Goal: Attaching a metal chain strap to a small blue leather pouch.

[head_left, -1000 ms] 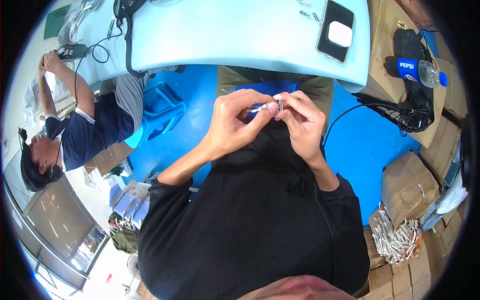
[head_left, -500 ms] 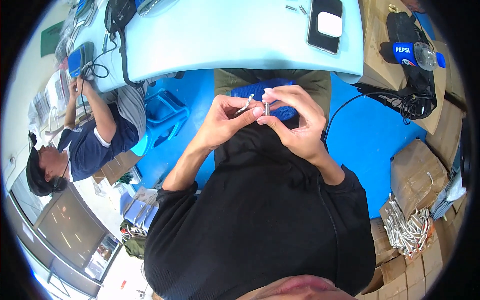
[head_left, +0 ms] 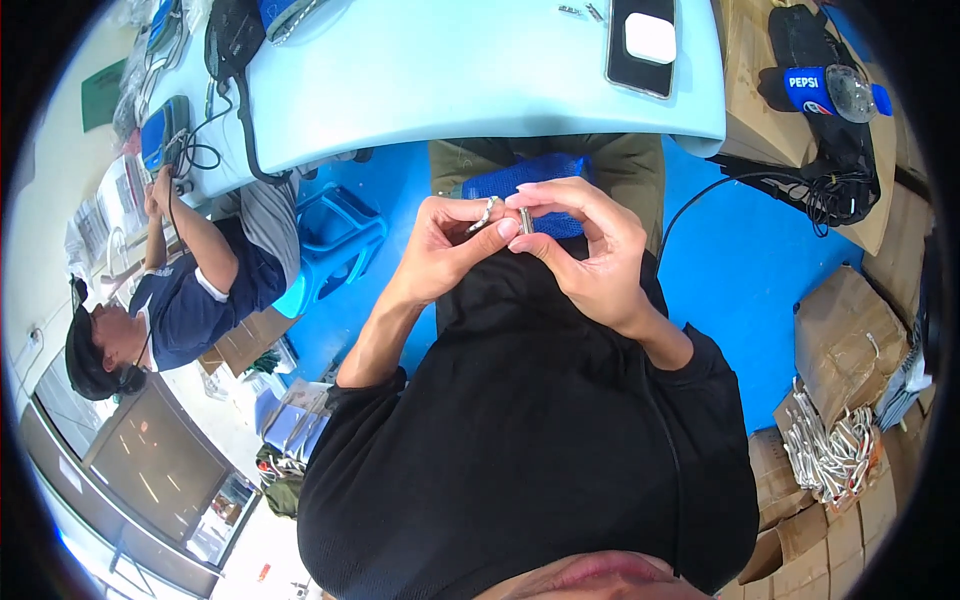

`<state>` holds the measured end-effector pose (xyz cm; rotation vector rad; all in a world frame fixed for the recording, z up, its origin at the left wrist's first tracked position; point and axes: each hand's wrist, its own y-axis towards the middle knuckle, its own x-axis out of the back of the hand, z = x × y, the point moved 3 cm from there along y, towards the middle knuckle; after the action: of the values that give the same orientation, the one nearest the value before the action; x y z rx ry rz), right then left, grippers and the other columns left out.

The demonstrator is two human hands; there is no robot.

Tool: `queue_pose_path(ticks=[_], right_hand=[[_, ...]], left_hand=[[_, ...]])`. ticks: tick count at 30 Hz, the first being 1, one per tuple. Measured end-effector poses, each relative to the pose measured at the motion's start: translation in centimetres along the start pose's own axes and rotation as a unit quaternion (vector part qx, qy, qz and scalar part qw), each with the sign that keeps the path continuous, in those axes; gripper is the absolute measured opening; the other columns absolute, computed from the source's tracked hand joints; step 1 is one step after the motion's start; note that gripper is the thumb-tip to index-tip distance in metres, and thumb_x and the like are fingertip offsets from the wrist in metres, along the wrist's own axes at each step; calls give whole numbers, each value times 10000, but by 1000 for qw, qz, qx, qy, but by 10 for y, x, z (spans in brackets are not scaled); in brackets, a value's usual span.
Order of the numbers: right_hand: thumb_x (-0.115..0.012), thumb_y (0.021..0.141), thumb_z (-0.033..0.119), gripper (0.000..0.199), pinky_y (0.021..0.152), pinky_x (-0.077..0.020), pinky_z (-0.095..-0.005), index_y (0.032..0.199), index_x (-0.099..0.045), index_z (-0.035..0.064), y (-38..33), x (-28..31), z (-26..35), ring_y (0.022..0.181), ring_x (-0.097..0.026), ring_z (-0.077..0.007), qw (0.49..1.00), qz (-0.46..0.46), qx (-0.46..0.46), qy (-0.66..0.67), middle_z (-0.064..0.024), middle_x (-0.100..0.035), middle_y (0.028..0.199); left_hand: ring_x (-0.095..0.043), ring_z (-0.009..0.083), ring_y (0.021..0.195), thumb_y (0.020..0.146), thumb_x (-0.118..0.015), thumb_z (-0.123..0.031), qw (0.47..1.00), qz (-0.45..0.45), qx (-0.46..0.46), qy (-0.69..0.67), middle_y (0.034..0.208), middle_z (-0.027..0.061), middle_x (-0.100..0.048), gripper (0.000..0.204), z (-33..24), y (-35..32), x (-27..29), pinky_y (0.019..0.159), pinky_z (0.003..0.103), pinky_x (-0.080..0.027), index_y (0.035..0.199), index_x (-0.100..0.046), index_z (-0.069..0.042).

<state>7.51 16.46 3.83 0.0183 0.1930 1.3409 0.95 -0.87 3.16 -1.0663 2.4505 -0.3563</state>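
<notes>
Above my lap, below the surface (head_left: 480, 90) edge, left hand (head_left: 450, 250) pinches a metal clip (head_left: 484, 213), right hand (head_left: 590, 250) a small metal part (head_left: 525, 220); they look not yet joined, I judge.

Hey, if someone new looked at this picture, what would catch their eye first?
Most likely the left hand and right hand meeting at the centre, pinching a small metal part between their fingertips above a blue mesh bag on the lap. Next, the pale blue table along the top, with a phone on it, and a seated person at left.
</notes>
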Motion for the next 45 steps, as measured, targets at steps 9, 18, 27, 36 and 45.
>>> queue_pose_path(ticks=[9, 18, 27, 36, 45], right_hand=[[-846, 740, -68, 324, 746, -572, -344, 1035, -726, -7, 4, 2, 3, 860, -712, -260, 993, 30, 89, -76, -133, -726, 978], [-802, 744, -146, 354, 681, -569, -330, 1059, -704, -18, 0, -3, 5, 814, -693, -255, 983, 34, 155, -96, -133, -681, 925], [-792, 749, -159, 352, 666, -567, -325, 1060, -698, -27, 0, -5, 7, 793, -692, -247, 985, 37, 146, -86, -137, -680, 922], [-825, 758, -109, 309, 697, -570, -306, 1034, -718, -24, -5, -5, 7, 799, -713, -228, 989, 28, 128, -64, -138, -723, 945], [-815, 748, -119, 305, 683, -572, -314, 1013, -706, -15, -5, -5, 7, 800, -716, -238, 990, 39, 121, -57, -131, -719, 926]], left_hand=[[-492, 37, 733, 1007, -715, -105, 994, 0, -52, 98, 835, 10, -661, 159, -4, -3, 3, 602, 234, -350, 999, -775, 43], [-512, 32, 704, 971, -742, -69, 985, -34, -69, 153, 849, 20, -689, 123, -12, -12, 2, 561, 212, -347, 1027, -783, 33], [-654, 114, 694, 905, -778, -16, 921, -83, -153, 348, 873, 90, -740, 111, -34, -21, -12, 559, 235, -472, 1014, -789, 4], [-691, 157, 735, 909, -749, 36, 939, -84, -175, 285, 886, 104, -742, 93, -22, -23, -13, 608, 261, -516, 999, -770, 23], [-691, 193, 727, 870, -750, 94, 912, -95, -187, 354, 878, 121, -730, 117, -29, -26, -14, 599, 270, -501, 968, -750, 30]])
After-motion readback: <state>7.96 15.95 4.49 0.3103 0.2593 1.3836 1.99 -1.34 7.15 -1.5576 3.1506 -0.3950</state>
